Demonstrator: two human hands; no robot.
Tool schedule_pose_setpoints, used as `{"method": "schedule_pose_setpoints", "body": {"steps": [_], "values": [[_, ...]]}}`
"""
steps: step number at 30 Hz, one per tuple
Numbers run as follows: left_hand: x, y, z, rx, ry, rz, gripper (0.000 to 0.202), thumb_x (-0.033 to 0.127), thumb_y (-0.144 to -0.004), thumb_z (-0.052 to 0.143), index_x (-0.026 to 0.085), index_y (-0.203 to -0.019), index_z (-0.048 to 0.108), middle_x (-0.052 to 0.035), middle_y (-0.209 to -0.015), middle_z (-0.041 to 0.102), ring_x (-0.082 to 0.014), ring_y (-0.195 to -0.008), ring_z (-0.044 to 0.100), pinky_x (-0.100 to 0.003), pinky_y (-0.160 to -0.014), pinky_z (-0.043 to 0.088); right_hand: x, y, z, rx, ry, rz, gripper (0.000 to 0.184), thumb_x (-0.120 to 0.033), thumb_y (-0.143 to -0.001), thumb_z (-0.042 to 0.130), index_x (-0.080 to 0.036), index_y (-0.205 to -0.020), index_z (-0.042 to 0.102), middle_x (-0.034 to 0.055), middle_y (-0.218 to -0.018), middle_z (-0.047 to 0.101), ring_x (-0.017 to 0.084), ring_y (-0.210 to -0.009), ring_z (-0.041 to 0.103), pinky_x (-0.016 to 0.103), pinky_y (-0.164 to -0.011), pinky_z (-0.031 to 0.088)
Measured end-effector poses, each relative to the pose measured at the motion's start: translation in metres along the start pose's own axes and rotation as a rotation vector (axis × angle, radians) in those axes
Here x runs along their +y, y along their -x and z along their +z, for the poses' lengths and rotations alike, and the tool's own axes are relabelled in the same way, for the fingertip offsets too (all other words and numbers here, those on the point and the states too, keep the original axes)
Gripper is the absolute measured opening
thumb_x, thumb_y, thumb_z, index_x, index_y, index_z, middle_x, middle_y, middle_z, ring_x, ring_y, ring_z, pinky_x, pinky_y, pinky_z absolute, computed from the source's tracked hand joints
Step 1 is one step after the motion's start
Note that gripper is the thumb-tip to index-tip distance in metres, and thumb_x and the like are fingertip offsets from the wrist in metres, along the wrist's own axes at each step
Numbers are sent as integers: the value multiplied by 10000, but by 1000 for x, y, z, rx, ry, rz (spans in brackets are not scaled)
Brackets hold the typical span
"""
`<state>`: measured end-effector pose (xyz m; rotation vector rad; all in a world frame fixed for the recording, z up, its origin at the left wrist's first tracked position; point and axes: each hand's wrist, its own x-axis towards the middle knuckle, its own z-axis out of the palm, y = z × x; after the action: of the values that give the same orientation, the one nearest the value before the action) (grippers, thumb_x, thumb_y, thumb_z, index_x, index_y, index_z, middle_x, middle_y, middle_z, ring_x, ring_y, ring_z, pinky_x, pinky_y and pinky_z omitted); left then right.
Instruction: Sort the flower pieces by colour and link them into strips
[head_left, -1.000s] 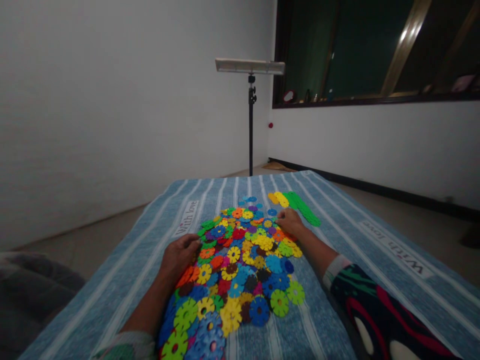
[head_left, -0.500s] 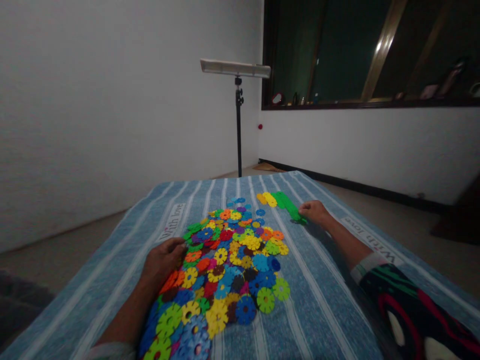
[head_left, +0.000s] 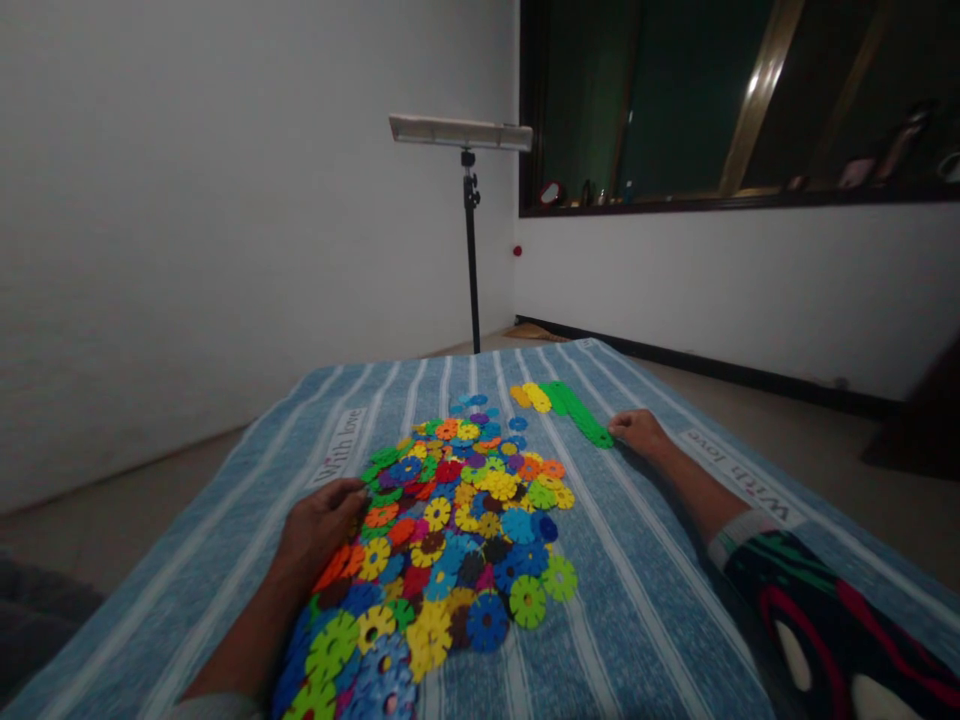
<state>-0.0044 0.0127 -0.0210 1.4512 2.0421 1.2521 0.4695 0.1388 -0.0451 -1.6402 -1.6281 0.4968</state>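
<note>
A heap of colourful notched plastic discs, like snowflake building pieces (head_left: 439,515), spreads over the striped blue cloth (head_left: 637,600). My left hand (head_left: 322,520) lies at the heap's left edge beside some green discs, its fingers curled together; what is between the fingertips, if anything, is hidden. Beyond the heap on the right, a row of overlapping green discs (head_left: 581,415) runs diagonally, with yellow discs (head_left: 537,397) and orange discs (head_left: 519,396) lined up at its far left. Just right of the row's near end is my right hand (head_left: 637,432), fingers closed, nothing visible in them.
Loose blue discs (head_left: 517,424) lie between the heap and the row. Past the far table edge stands a lamp panel (head_left: 461,132) on a black pole (head_left: 472,270). A dark-framed window (head_left: 697,110) with small items on its sill is at the right.
My right hand has shifted slightly right, off the near end of the green row, which now lies fully in view. My left hand stays at the heap's edge. The view has turned slightly.
</note>
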Motion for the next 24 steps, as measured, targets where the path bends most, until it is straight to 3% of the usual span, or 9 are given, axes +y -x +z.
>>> {"method": "schedule_pose_setpoints", "body": {"steps": [5, 11, 18, 24], "values": [[9, 5, 0, -6, 29, -30, 272, 445, -544, 628, 228, -695, 690, 0, -626, 707, -208, -611, 640, -269, -547, 502, 9, 2, 1, 16, 69, -5, 179, -283, -669, 609, -158, -701, 733, 43, -699, 704, 198, -724, 648, 278, -676, 449], [14, 7, 0, 2, 53, -43, 267, 432, -527, 632, 220, -681, 685, 4, -614, 699, -206, -617, 635, -261, -540, 498, 19, 24, 7, -30, 438, -121, 398, -512, -692, 678, -146, -838, 736, 117, -955, 696, 241, -927, 624, 289, -754, 431], [8, 5, 0, -2, 41, -51, 321, 455, -530, 635, 204, -721, 694, 11, -557, 665, -179, -526, 592, -249, -474, 466, 4, 36, 17, -27, 626, -82, 365, -499, -824, 569, -163, -835, 713, 103, -969, 668, 222, -953, 594, 288, -739, 395], [6, 3, 0, 19, 27, -72, 289, 433, -524, 644, 217, -709, 698, 3, -624, 702, -189, -598, 631, -242, -523, 487, -4, 36, 24, 17, 626, -32, 356, -486, -834, 568, -157, -853, 704, 106, -986, 662, 219, -951, 592, 297, -743, 387]]}}
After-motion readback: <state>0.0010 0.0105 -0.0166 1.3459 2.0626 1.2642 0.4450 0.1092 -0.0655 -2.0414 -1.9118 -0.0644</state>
